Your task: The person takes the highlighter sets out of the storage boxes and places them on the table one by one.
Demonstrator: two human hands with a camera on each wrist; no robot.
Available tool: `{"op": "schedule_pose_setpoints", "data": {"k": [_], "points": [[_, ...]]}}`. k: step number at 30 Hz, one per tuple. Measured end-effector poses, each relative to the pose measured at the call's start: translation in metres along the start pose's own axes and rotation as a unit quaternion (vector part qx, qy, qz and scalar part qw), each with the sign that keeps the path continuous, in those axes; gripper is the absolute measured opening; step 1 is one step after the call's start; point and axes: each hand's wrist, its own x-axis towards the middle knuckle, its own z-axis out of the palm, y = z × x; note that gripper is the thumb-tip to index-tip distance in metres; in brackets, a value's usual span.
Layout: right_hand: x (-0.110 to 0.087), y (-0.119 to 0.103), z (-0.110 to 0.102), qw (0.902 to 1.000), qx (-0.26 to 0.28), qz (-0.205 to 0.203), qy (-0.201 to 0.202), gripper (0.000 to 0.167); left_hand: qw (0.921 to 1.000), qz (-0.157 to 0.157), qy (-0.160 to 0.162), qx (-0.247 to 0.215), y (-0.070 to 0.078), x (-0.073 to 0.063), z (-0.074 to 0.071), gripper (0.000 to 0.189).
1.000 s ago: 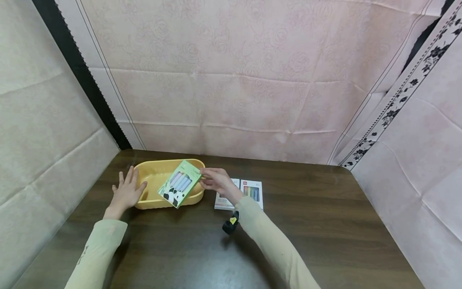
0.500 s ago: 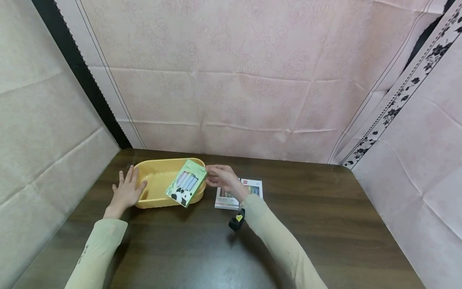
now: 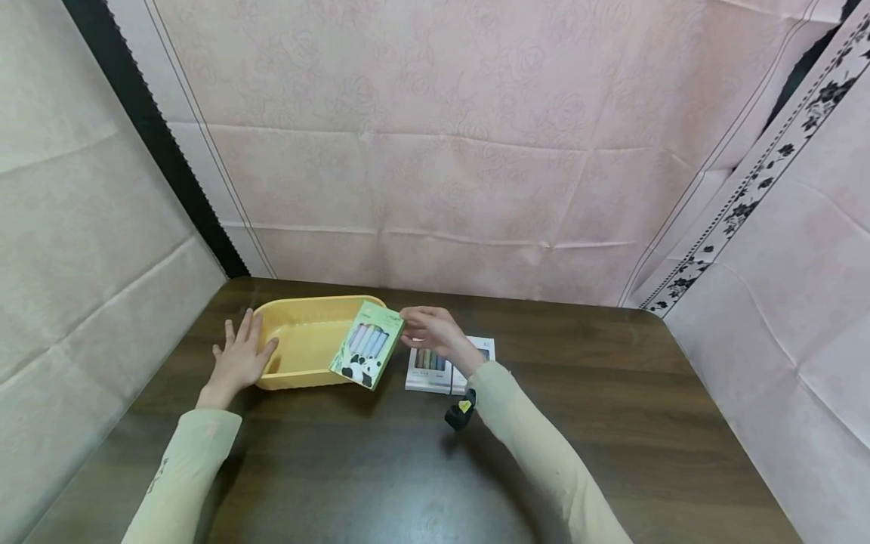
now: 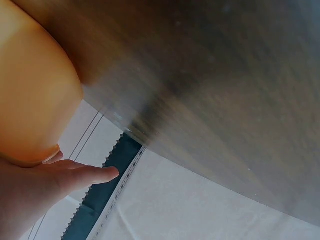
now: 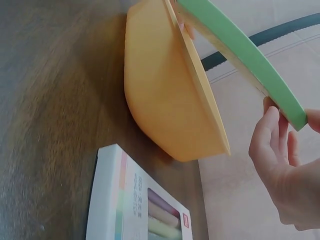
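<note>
My right hand [image 3: 440, 334] pinches a green box of markers [image 3: 367, 344] by its upper right corner. Pandas and pale pens are printed on its front, and it hangs tilted over the right end of a yellow plastic basket [image 3: 299, 340]. In the right wrist view, the thumb and fingers close on one end of the green box [image 5: 250, 60], above the basket's rim. My left hand [image 3: 238, 361] rests at the basket's left end with its fingers spread. The left wrist view shows the basket's outer wall [image 4: 40, 85] beside that hand [image 4: 45, 192].
Two white boxes of coloured pens lie side by side right of the basket; the left one [image 3: 427, 378] is partly under my right hand, the other [image 3: 486, 346] partly behind the wrist. A dark wooden table [image 3: 340, 468] carries everything. Patterned cloth [image 3: 435, 189] hangs behind it.
My right hand has moved rightward with the green box, from above the basket's middle toward its right end, uncovering more of the basket. The left hand has stayed put.
</note>
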Motion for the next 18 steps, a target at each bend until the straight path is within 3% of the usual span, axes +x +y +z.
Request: {"op": "schedule_pose_setpoints", "data": {"k": [18], "points": [[-0.005, 0.002, -0.020, 0.9997, -0.016, -0.017, 0.010, 0.026, 1.0000, -0.002, 0.005, 0.003, -0.001, 0.001, 0.000, 0.070]]}}
